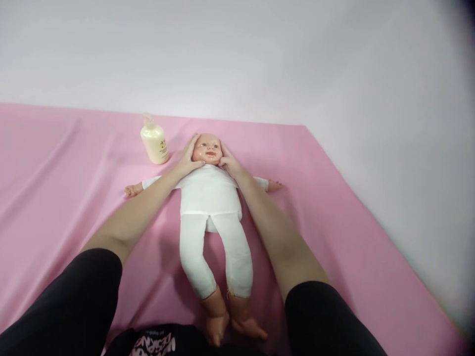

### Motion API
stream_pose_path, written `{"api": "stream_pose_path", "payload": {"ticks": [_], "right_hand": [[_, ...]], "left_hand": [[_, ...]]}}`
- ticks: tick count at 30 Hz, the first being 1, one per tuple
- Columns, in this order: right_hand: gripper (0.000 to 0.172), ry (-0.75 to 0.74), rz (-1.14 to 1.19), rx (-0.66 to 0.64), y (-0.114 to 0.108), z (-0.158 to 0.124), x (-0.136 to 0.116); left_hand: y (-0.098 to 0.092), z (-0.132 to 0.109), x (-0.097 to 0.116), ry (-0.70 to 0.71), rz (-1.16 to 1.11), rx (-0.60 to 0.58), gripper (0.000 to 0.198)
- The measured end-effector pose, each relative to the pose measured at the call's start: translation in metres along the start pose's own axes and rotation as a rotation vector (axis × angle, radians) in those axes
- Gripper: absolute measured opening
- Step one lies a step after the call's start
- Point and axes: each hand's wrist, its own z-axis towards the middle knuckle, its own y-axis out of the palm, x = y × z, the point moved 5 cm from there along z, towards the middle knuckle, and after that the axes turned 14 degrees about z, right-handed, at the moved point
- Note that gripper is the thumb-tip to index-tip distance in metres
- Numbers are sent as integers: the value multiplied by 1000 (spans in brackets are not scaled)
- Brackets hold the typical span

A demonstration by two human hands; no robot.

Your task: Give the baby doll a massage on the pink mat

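Doll [210,198] lies on its back on the pink sheet [334,222], feet toward us, head between our two hands. Our left hand [188,159] has its fingers spread and lies flat against one side of the head; our right hand [229,162] is likewise flat and loosely spread against the other cheek, neither pinching anything. We judge this two-sided cupping holds the head steady and face-up, since the soft body would let it roll. Doll arms stick out sideways under our forearms, legs loosely apart near our black sleeves. Lotion bottle [153,141] stands upright just beyond our left hand, apart from it, likely parked within easy reach.
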Motion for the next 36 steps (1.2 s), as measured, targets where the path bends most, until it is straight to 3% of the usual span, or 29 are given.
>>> {"api": "stream_pose_path", "payload": {"ticks": [15,20,36], "right_hand": [[141,5,-30,-3,0,-1,0],[148,7,-20,-5,-2,0,1],[143,-11,-52,18,-4,2,2]], "left_hand": [[-2,-1,7,-10,12,-2,127],[-1,-1,4,-2,27,1,125],[-2,0,1,-31,-4,-4,127]]}}
